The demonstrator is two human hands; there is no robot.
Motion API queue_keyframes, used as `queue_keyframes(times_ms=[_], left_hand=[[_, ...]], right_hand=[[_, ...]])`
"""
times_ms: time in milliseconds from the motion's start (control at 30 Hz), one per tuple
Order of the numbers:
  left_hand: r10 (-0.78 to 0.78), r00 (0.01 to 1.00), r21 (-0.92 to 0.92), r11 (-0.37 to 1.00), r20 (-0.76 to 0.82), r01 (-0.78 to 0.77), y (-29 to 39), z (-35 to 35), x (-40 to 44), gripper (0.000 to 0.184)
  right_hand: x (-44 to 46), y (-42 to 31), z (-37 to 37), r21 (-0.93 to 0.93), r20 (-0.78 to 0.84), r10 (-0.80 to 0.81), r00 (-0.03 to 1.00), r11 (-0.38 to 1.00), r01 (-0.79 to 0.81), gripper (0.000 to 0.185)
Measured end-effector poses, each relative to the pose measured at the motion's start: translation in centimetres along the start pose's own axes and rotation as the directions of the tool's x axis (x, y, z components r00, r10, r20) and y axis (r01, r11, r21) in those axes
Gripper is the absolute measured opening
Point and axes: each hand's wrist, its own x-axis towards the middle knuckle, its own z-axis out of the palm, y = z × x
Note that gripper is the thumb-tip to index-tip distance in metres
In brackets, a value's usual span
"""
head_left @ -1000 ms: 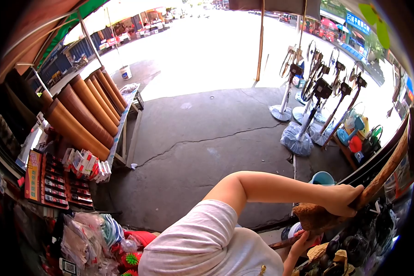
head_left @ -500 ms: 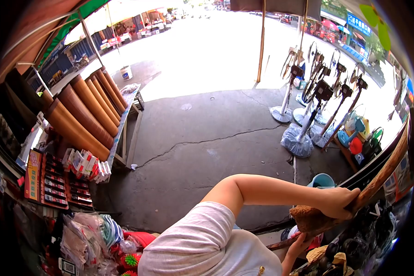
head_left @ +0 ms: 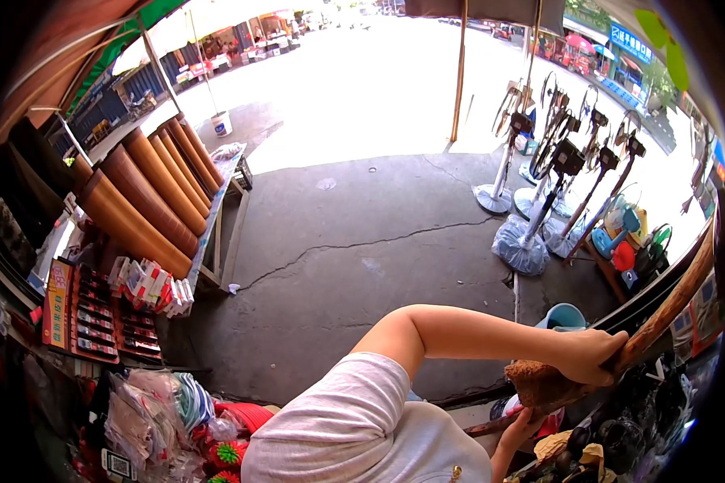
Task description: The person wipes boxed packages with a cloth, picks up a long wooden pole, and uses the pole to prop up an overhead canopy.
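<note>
My left hand reaches across to the right and is closed round a long brown wooden pole. The pole slants up to the right edge. Below and left of that hand is a rough, thick brown block; whether it is joined to the pole is hidden. Lower down, my right hand is closed at a thin brown stick just under the block, its fingers partly covered.
Fans on wrapped bases stand at the right, with a teal bucket nearer. Brown rolls lean on a table at the left. A goods display and plastic-wrapped items are at lower left. Cracked grey floor lies ahead.
Both hands, the block and the pole have shifted slightly left and down since the first frame. The grips look the same.
</note>
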Motion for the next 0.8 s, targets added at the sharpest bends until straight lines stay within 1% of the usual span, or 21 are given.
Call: queue_keyframes(times_ms=[233,400,533,800], left_hand=[[0.016,1.0,-0.021,1.0,-0.011,-0.016,0.0,0.0,0.2,0.046],[0.024,1.0,-0.008,1.0,-0.011,-0.024,-0.2,0.2,0.4,0.046],[0.021,1.0,-0.024,0.999,-0.012,-0.021,-0.4,0.3,0.6,0.046],[0.008,1.0,-0.041,0.999,0.009,-0.008,-0.7,0.2,0.9,0.048]], right_hand=[[0.4,0.7,-0.6,-0.003,0.048,-0.024,0.999,1.0,0.025,0.043],[0.4,0.2,-0.1,0.035,0.001,0.005,1.0,0.999,-0.005,0.041],[0.6,0.8,-0.6,0.016,0.021,-0.02,1.0,1.0,0.02,0.041],[0.5,-0.2,0.2,0.013,-0.028,-0.008,1.0,1.0,0.008,0.04]])
